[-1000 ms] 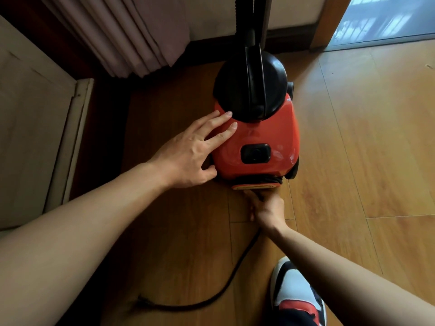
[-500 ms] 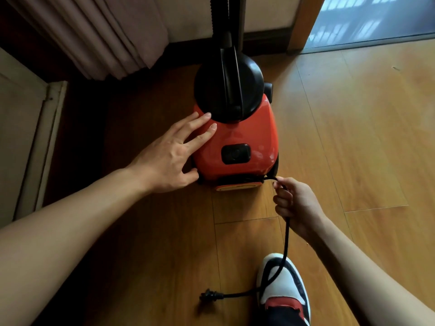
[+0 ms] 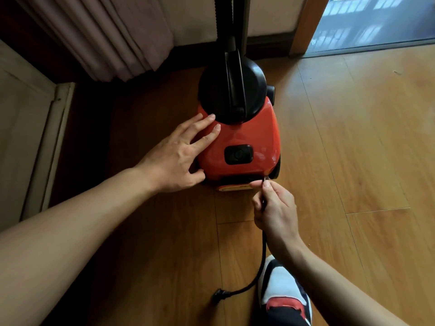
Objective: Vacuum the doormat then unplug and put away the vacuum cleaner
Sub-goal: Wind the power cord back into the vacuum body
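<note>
A red canister vacuum cleaner [image 3: 244,137] with a black round top and black hose stands on the wooden floor by the wall. My left hand [image 3: 179,158] rests flat on its left side, fingers straight. My right hand [image 3: 273,205] pinches the black power cord [image 3: 263,255] right at the vacuum's rear lower edge. The cord runs down from my hand to its plug [image 3: 221,295], which lies loose on the floor. The doormat is not in view.
Pale curtains [image 3: 113,36] hang at the back left. A light panel [image 3: 26,128] stands at the left. A doorway with a wooden frame [image 3: 306,24] opens at the back right. My shoe [image 3: 282,292] is beside the cord.
My right hand has moved back up to the vacuum's rear, sliding along the cord. The plug has come nearer, so less cord lies on the floor. The left hand stays put.
</note>
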A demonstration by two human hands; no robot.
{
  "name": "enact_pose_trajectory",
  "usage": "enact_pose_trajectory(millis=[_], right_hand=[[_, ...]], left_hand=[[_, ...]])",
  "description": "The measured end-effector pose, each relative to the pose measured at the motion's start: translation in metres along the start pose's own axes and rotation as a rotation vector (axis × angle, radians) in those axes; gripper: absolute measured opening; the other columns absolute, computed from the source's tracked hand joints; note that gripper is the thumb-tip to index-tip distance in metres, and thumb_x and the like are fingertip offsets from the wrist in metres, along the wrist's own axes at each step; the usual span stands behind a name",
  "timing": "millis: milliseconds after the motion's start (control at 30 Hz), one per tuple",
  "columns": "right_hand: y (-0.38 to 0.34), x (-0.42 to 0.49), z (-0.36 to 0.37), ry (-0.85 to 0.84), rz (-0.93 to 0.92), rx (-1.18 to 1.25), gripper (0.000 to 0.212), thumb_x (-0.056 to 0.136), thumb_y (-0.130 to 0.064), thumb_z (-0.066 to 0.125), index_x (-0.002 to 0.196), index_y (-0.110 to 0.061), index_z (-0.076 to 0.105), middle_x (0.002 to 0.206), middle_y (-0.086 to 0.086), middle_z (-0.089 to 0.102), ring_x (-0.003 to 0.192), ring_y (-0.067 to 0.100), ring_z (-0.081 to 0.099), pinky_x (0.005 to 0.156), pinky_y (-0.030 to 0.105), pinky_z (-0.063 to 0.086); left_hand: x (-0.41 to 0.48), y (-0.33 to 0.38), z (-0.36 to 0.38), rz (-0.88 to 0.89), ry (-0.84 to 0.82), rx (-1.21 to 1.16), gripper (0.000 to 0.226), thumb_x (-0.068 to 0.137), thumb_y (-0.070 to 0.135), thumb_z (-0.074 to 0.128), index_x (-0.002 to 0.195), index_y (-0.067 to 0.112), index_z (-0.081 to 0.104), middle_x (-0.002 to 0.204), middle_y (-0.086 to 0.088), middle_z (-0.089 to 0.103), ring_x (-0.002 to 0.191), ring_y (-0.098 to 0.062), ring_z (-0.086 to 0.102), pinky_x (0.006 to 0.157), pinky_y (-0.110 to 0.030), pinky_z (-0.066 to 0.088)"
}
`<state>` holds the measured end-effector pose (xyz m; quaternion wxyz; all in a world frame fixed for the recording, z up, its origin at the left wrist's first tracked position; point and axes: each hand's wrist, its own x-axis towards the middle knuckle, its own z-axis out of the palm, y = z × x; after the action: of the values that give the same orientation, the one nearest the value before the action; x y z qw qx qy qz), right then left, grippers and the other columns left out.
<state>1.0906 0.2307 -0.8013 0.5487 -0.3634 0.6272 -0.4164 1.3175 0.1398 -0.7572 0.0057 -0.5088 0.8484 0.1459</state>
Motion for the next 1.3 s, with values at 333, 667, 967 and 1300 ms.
enact_pose_trajectory(millis=[333,667,967,1300], right_hand=[[-0.006,-0.019,0.068,-0.185,0.205,0.240,0.038,0.110,-0.034,0.035,0.103,-0.014,0.066,0.063,-0.003,0.051,0.047,0.008,0.043,0.040,0.020,0.032],[0.020,-0.008,0.089,-0.199,0.352,0.250,0.050,0.104,-0.048,0.042,0.090,-0.010,0.070,0.057,-0.002,0.053,0.042,0.009,0.047,0.038,0.021,0.034],[0.043,0.004,0.093,-0.242,0.288,0.190,0.043,0.108,-0.039,0.040,0.103,-0.006,0.069,0.059,-0.002,0.050,0.041,0.012,0.043,0.038,0.022,0.031],[0.072,0.033,0.060,-0.183,0.246,-0.086,0.037,0.098,-0.037,0.065,0.083,-0.004,0.073,0.053,0.002,0.056,0.041,0.015,0.048,0.044,0.026,0.036]], left_hand=[[0.000,0.003,-0.001,-0.013,0.024,0.025,0.094,0.078,0.052,0.052,0.160,0.026,0.014,0.167,0.004,0.000,0.154,-0.018,-0.001,0.118,-0.049,0.033],[-0.002,0.001,0.000,-0.009,0.005,0.024,0.096,0.084,0.043,0.065,0.160,0.028,0.008,0.167,0.008,-0.007,0.154,-0.015,-0.007,0.116,-0.053,0.035],[-0.003,0.001,0.002,-0.011,0.013,0.012,0.097,0.084,0.042,0.065,0.160,0.028,0.007,0.167,0.007,-0.006,0.153,-0.016,-0.006,0.116,-0.053,0.035],[-0.004,-0.008,0.004,0.023,0.006,0.002,0.098,0.085,0.037,0.068,0.160,0.028,0.005,0.167,0.008,-0.009,0.154,-0.012,-0.010,0.120,-0.044,0.027]])
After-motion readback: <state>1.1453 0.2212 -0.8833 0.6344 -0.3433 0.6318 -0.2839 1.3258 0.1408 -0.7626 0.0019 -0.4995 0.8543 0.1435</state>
